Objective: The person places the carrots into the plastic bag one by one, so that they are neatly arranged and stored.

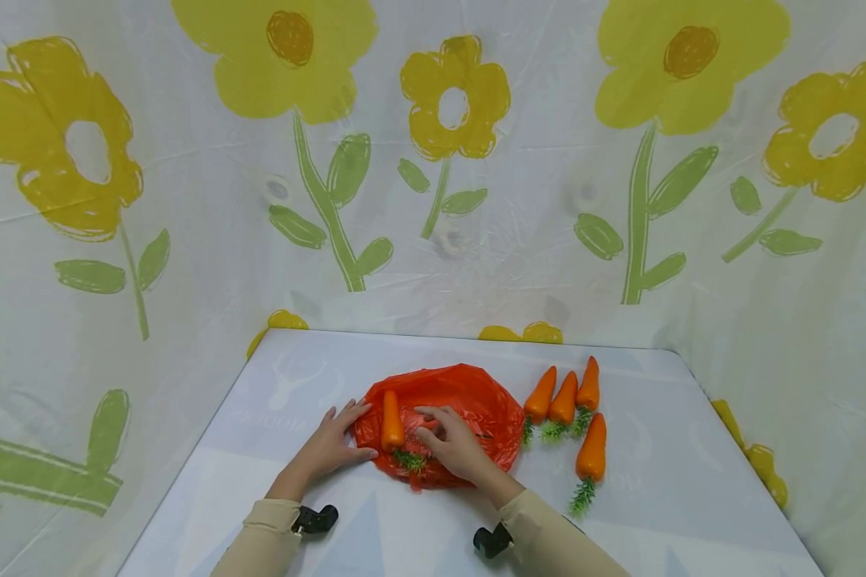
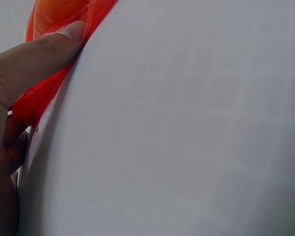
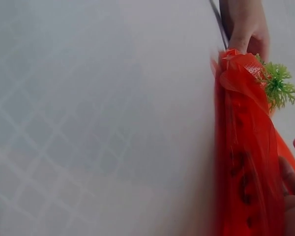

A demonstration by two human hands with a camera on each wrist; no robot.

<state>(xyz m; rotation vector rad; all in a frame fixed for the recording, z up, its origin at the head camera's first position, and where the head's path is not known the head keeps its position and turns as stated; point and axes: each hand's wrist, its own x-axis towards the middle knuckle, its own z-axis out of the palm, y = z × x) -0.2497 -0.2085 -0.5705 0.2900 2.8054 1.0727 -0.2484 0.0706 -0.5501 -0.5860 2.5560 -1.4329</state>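
Note:
A red plastic bag (image 1: 469, 385) lies spread on the table, its rim forming a shallow ring. Inside, toward its left side, rests one orange carrot (image 1: 392, 422) with its green leafy top (image 1: 410, 461) toward the person. My left hand (image 1: 328, 445) rests along the bag's left edge with fingers spread; in the left wrist view its thumb (image 2: 44, 51) touches the red plastic. Over the middle of the bag is my right hand (image 1: 456, 447), fingers loosely bent beside the carrot and nothing between them. The right wrist view shows the bag's side (image 3: 248, 162) and the leafy top (image 3: 279, 86) poking out.
Right of the bag, three carrots lie in a group: one at the left (image 1: 541, 395), a middle one (image 1: 564, 398) and a far one (image 1: 588, 385). A separate carrot (image 1: 592, 449) lies nearer. The pale table (image 1: 664, 497) meets flower-printed curtains (image 1: 520, 240).

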